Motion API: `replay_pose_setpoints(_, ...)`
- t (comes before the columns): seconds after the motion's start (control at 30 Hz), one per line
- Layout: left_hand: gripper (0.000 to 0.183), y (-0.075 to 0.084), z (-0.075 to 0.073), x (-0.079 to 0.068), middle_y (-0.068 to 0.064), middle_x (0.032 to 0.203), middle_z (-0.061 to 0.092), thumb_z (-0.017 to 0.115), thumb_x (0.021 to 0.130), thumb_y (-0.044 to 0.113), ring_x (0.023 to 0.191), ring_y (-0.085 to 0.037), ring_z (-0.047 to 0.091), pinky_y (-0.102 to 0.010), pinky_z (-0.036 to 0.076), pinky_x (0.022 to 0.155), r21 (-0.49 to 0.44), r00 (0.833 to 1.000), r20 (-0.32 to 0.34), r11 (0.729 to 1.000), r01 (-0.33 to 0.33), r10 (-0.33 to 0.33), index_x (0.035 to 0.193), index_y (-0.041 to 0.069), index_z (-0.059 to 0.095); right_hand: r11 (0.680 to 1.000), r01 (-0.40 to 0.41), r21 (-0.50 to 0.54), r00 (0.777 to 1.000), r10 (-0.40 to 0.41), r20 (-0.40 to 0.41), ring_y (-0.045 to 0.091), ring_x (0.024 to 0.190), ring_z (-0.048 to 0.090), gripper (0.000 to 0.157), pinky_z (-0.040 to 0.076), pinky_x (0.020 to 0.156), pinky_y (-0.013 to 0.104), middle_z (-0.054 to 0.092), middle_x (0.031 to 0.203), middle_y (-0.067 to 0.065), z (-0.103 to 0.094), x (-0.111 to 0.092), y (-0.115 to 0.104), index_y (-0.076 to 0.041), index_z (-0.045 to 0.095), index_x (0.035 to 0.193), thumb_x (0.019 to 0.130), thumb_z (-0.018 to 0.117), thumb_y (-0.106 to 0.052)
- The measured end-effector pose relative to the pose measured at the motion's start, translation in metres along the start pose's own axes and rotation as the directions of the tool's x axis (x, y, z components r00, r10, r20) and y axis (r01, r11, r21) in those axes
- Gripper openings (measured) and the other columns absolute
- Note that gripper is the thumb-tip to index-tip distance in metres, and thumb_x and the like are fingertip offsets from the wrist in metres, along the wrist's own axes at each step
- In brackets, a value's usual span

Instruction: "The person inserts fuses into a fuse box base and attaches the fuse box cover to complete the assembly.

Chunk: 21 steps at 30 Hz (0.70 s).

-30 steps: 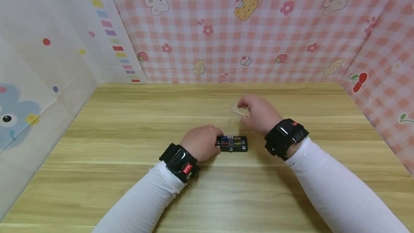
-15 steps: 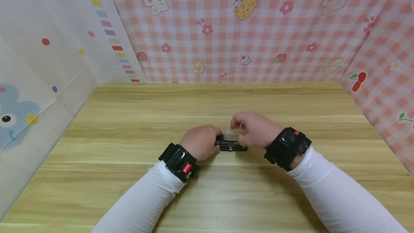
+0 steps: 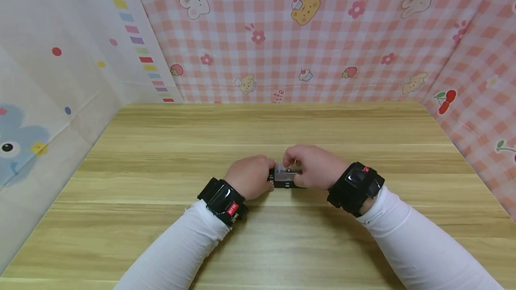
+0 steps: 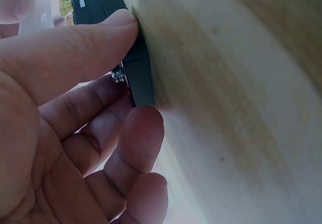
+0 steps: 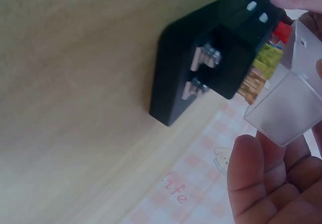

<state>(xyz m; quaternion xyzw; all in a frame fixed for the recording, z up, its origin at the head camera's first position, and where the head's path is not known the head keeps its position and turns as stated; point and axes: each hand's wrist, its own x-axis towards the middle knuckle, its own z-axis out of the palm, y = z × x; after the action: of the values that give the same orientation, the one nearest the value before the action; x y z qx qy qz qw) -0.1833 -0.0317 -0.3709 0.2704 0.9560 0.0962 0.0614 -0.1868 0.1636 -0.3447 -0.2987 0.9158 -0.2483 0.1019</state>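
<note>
A small black fuse box [image 3: 288, 185] lies on the wooden table, and my left hand [image 3: 248, 178] grips its left end between thumb and fingers. My right hand [image 3: 318, 167] pinches a clear plastic cover [image 3: 284, 176] directly above the box. In the right wrist view, the hollow cover [image 5: 287, 110] hangs tilted close over the coloured blade fuses [image 5: 268, 60]; whether it touches them I cannot tell. Metal screw terminals [image 5: 205, 57] show at the near end of the box. The left wrist view has my thumb [image 4: 95, 48] pressing the box's side.
The wood-grain table [image 3: 181, 147] extends around both hands. A pink checked cloth [image 3: 258, 21] with cartoon animals hangs behind it, and a white printed curtain [image 3: 80, 21] borders the left. Black straps [image 3: 356, 187] carry the wrist cameras.
My right hand has brought the clear cover down and toward me, from behind the fuse box to just over it. My left hand keeps its hold on the box.
</note>
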Motion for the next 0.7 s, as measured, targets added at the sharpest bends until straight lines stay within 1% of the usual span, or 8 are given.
replay_pose_setpoints(0.2,0.026,0.0004,0.0006,0.0001,0.007,0.082,0.058,0.079,0.074,0.030,0.065,-0.011,0.051,-0.030,0.044,0.055,-0.010,1.000,-0.001,1.000,-0.003,0.003,0.094,0.020,0.064,1.000,0.027,-0.005,1.000,-0.027,0.002,0.012,0.061,0.048,0.033,0.041,0.053,0.030,0.059,0.082,-0.002,0.0056,-0.0002,0.0020,-0.018,0.059,0.093,0.068,0.072,-0.001)
replay_pose_setpoints(0.33,0.028,0.0005,0.0007,0.0001,0.007,0.082,0.058,0.079,0.074,0.030,0.065,-0.010,0.052,-0.030,0.044,0.055,-0.008,1.000,-0.011,1.000,-0.006,0.006,0.095,0.020,0.065,0.998,0.052,-0.028,0.999,-0.052,-0.002,0.013,0.066,0.049,0.033,0.043,0.057,0.032,0.059,0.083,-0.001,0.0073,0.0005,0.0028,-0.018,0.060,0.093,0.069,0.072,0.000)
replay_pose_setpoints(0.57,0.024,0.0002,0.0010,0.0005,0.008,0.078,0.057,0.079,0.073,0.028,0.063,-0.010,0.051,-0.030,0.044,0.053,-0.016,1.000,-0.022,1.000,-0.019,0.019,0.090,0.021,0.064,0.997,0.054,-0.052,0.999,-0.054,0.004,0.013,0.070,0.050,0.032,0.044,0.062,0.033,0.060,0.083,-0.002,0.0092,0.0008,0.0030,-0.018,0.060,0.092,0.070,0.073,0.000)
replay_pose_setpoints(0.7,0.024,-0.0001,0.0011,0.0002,0.008,0.080,0.058,0.079,0.074,0.028,0.064,-0.010,0.051,-0.030,0.044,0.055,-0.010,0.999,-0.024,1.000,-0.021,0.021,0.091,0.021,0.064,0.997,0.058,-0.050,0.998,-0.058,0.011,0.014,0.076,0.053,0.032,0.046,0.067,0.035,0.062,0.088,-0.002,0.0096,0.0008,0.0029,-0.017,0.061,0.097,0.072,0.072,0.000)
